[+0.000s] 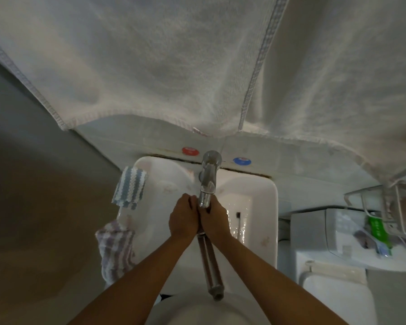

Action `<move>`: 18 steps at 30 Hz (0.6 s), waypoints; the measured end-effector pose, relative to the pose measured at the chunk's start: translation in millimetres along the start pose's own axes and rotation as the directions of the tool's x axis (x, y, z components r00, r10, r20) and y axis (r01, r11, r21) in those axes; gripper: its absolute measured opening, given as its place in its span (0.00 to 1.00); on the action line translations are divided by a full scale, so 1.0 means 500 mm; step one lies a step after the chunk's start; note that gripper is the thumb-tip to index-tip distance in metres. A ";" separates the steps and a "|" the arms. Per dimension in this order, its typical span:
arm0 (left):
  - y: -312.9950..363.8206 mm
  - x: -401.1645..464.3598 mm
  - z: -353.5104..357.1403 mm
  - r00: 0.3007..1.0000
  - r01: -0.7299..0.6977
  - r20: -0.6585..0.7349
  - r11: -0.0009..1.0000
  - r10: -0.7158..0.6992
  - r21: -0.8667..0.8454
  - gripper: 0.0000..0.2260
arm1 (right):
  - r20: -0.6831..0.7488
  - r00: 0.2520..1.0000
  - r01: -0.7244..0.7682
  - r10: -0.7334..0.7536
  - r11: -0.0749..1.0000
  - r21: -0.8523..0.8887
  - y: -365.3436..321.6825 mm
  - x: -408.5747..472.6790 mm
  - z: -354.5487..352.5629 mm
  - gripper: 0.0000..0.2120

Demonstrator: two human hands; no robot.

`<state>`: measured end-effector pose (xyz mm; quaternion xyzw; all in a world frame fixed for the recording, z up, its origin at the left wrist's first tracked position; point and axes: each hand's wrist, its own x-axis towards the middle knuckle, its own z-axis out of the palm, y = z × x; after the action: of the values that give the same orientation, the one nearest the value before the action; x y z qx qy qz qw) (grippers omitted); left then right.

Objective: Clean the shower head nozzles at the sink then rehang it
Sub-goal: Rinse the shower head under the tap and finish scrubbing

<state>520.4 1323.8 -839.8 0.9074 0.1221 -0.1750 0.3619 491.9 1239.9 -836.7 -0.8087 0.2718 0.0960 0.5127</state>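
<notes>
The shower head [203, 233] is held over the middle of the sink [265, 195], directly beneath the faucet [208, 181], at about 6 o'clock from the spout. Its head end is hidden between the two hands; only the chrome handle [211, 263] is seen, running back toward 6 o'clock and ending in a threaded fitting near the front rim. Whether a hose is attached cannot be told.

The left hand [183, 219] is curled round the head from the 9 o'clock side and the right hand [215, 221] from the 3 o'clock side, so each grip is clenched on the shower head, the knuckles nearly touching. The nozzle face itself is not visible.

The step in hand is judged to be the rubbing of the nozzles. It is best done with the nozzle face turned toward the spout, so that loosened scale is flushed away, and with the thumbs worked over the nozzles while the fingers steady the body. The handle should be kept low over the basin so that runoff falls inside. Wet chrome is likely to be slippery, so one hand should hold firm throughout.

Water glistens in the basin at 3 o'clock of the hands. A blue striped cloth [130, 187] is draped on the rim at 10 o'clock, and a purple striped cloth [115, 249] hangs at 8 o'clock, either within reach for wiping. Towels [150, 66] hang overhead at 12 o'clock.
</notes>
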 end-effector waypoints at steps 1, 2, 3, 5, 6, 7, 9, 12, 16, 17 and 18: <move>0.001 -0.009 0.002 0.998 -0.060 0.022 0.998 0.060 -0.032 0.11 | -0.046 0.999 -0.010 0.010 1.000 -0.009 -0.005 0.002 -0.004 0.07; -0.001 -0.015 0.003 0.989 -0.140 0.039 0.989 0.142 -0.046 0.10 | -0.075 0.996 -0.052 0.050 0.998 -0.021 -0.011 0.006 -0.008 0.07; -0.005 -0.016 0.003 0.975 -0.213 0.060 0.976 0.216 -0.049 0.11 | -0.101 0.990 -0.105 0.102 0.994 -0.025 -0.012 0.013 -0.008 0.08; -0.018 -0.009 0.003 0.953 -0.281 0.100 0.957 0.287 -0.077 0.12 | -0.128 0.967 -0.224 0.222 0.975 -0.003 -0.014 0.020 -0.008 0.14; -0.022 -0.006 0.005 0.956 -0.265 0.099 0.957 0.277 -0.119 0.11 | -0.129 0.960 -0.251 0.251 0.968 0.011 -0.013 0.019 -0.006 0.15; -0.027 -0.003 0.009 0.968 -0.228 0.073 0.960 0.242 -0.162 0.10 | -0.116 0.961 -0.251 0.252 0.968 0.020 -0.007 0.019 -0.002 0.14; -0.035 0.003 0.018 0.993 -0.121 -0.013 0.966 0.121 -0.229 0.09 | -0.043 0.978 -0.198 0.202 0.977 0.082 -0.004 0.007 0.000 0.09; -0.034 0.008 0.021 0.995 -0.006 -0.100 0.959 -0.023 -0.283 0.10 | 0.134 0.989 -0.098 0.060 0.950 0.296 0.001 -0.013 -0.007 0.10; -0.036 0.006 0.012 0.999 -0.042 -0.039 0.933 0.030 -0.359 0.14 | 0.436 0.883 -0.345 0.171 0.867 0.359 0.007 -0.031 -0.035 0.20; -0.041 0.003 0.011 0.999 -0.032 0.021 0.924 0.043 -0.382 0.18 | 0.462 0.862 -0.384 0.207 0.862 0.330 0.006 -0.032 -0.043 0.21; -0.048 0.001 0.012 0.996 -0.006 0.082 0.911 0.044 -0.412 0.21 | 0.472 0.854 -0.388 0.220 0.873 0.296 0.006 -0.030 -0.052 0.22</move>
<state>511.2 1336.5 -858.8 0.8038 0.1283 -0.1815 0.5518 474.9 1220.9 -820.5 -0.5987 0.2941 0.2959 0.6837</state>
